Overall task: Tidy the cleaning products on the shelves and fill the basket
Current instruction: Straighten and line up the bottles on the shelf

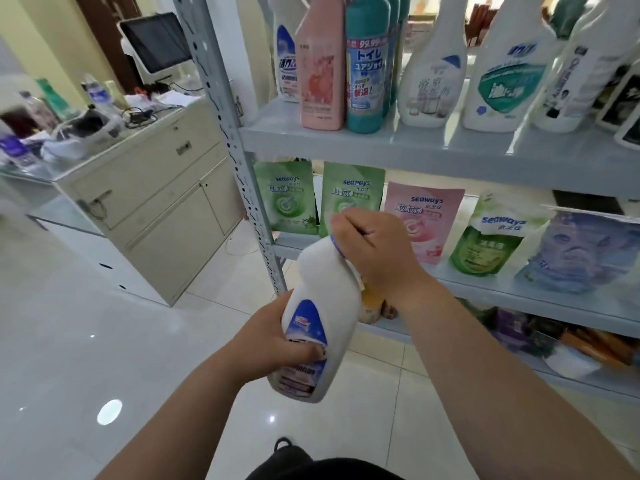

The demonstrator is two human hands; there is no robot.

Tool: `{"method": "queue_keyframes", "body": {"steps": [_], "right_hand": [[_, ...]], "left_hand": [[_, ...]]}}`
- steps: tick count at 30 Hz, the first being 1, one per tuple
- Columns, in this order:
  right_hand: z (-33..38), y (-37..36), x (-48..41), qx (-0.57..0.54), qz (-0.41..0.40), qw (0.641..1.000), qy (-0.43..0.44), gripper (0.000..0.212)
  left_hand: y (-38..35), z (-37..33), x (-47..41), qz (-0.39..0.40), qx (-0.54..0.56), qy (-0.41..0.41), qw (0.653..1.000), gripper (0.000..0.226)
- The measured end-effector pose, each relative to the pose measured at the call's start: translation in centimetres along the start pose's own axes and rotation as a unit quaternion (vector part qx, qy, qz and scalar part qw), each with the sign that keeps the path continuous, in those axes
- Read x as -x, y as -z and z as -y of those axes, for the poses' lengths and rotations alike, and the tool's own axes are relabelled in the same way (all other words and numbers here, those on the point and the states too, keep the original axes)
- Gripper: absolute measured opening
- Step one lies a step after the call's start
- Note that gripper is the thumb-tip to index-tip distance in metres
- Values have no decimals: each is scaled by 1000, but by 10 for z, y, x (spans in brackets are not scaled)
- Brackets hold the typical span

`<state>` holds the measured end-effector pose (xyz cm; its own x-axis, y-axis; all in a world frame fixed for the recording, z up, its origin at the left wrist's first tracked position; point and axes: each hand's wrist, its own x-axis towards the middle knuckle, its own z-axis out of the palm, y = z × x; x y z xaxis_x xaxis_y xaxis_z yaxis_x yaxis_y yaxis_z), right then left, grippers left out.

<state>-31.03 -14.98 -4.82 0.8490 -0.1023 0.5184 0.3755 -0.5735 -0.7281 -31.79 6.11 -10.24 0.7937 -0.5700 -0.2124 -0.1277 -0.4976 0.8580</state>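
Observation:
I hold a white bottle with a blue label (320,299) tilted in front of the grey shelf unit (381,142). My left hand (273,336) grips its lower body. My right hand (372,252) is closed around its neck and cap, which are hidden under the fingers. On the upper shelf stand a matching white and blue bottle (285,64), a pink bottle (320,71), a teal bottle (367,67) and several white spray bottles (433,71). No basket is in view.
Green pouches (285,199), a pink pouch (420,220) and a blue pouch (581,251) stand on the middle shelf. Dark packets (519,327) lie on the lowest shelf. A cream cabinet (149,202) with clutter and a monitor (156,41) stands at the left; glossy tiled floor lies below.

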Motion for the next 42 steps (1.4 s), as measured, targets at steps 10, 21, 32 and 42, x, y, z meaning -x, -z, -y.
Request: {"method": "queue_keyframes", "body": {"steps": [10,21,32,42], "right_hand": [[2,-15,-82,-6,50,996,-80,23],[47,-20,-210,0,0,1000,-9,74],[78,-45,-295,111,-95,989,24,67],[58,-60,-345,214,-45,976,22,66]], "left_hand": [[67,-7,-81,-82,-4,-40,996,60],[169,-32,-168,-119,157,-203,959,31],[195,15,-243,-179,-345,-413,824,54],[197,-15,-281,-192,-473,-342,789,81]]}}
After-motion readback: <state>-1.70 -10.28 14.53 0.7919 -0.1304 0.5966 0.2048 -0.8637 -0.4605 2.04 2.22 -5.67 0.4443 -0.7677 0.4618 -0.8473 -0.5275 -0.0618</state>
